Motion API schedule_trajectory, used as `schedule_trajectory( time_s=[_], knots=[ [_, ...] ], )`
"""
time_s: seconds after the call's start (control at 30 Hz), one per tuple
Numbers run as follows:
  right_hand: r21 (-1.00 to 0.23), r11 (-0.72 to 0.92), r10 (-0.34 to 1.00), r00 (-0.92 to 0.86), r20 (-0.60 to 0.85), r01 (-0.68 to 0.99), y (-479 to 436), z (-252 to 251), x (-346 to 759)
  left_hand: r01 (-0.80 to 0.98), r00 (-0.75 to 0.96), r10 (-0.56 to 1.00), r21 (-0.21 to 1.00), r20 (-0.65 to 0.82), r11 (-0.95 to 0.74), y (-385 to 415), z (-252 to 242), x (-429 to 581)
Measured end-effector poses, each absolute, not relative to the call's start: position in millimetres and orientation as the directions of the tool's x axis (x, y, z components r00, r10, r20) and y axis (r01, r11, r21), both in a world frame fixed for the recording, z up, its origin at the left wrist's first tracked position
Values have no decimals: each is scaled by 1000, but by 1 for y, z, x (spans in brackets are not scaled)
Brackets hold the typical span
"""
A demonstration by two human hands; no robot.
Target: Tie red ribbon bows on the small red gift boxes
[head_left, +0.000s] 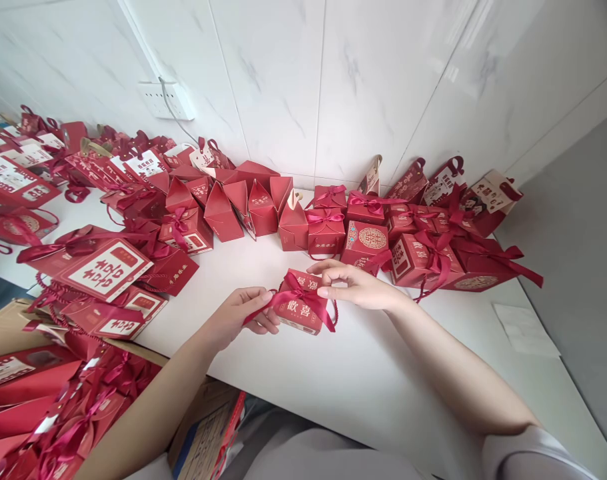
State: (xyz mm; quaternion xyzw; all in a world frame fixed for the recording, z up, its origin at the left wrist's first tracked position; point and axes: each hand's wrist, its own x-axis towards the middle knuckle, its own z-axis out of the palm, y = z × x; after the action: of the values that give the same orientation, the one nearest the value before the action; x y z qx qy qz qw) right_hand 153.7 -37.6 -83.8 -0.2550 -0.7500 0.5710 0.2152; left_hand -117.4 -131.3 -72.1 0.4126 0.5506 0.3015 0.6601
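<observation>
A small red gift box (297, 319) with gold characters on top is between my two hands, above the white table. A dark pink satin ribbon (303, 293) is tied in a bow across it. My left hand (243, 313) pinches one ribbon tail between thumb and forefinger, its other fingers curled by the box's left side. At the right, my right hand (356, 285) has its thumb on the bow and its forefinger bent over the box's far edge. Part of a twisted cord handle (335, 312) shows at the box's right side.
Finished-looking red boxes with bows (428, 260) line the table's back right. Several pointed red boxes (224, 213) stand left of them. More boxes (108, 270) pile up at the left, above a carton (6, 323) of boxes. A tiled wall (283, 80) rises behind the white table (303, 387).
</observation>
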Motion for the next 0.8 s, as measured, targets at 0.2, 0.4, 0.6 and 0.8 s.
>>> schedule_trajectory(
  time_s=[0.2,0.4,0.6,0.8],
  knots=[
    [-977,189,578,-816,29,99,-39,-79,152,165,219,841,868,-495,468,-136,-74,-114],
    [-980,186,553,-832,52,62,-37,-80,151,132,154,870,883,-468,451,-136,-79,-115],
    [-987,161,578,-813,74,24,-35,-85,150,106,143,879,890,-455,444,-137,-82,-117],
    [-979,199,607,-790,91,40,-31,-91,148,125,154,880,893,-449,433,-137,-83,-118]
  ],
)
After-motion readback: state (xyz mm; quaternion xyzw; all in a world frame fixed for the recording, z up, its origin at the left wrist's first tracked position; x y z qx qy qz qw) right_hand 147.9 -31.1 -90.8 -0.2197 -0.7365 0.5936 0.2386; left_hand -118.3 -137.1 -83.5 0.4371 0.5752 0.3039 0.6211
